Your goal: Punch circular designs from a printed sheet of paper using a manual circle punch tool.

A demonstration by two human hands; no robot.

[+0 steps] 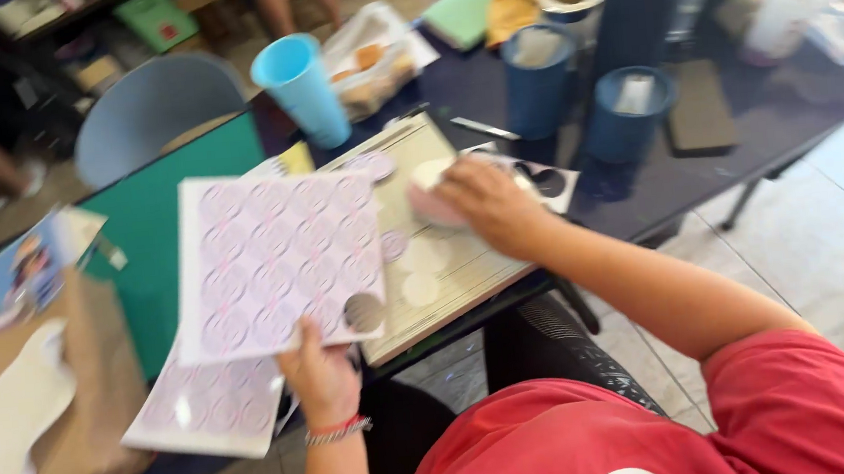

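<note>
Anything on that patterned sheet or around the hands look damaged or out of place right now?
One thing: the pale purple sheet printed with circles, held at its lower edge by the left hand, has a round hole near its bottom right corner. Loose paper discs lie scattered on the beige board by the right hand.

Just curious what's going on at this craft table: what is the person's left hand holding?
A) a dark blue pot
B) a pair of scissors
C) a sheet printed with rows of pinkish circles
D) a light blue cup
C: the left hand pinches the bottom edge of the sheet of circles, which has one round hole cut out near the thumb; the light blue cup stands untouched farther back.
</note>
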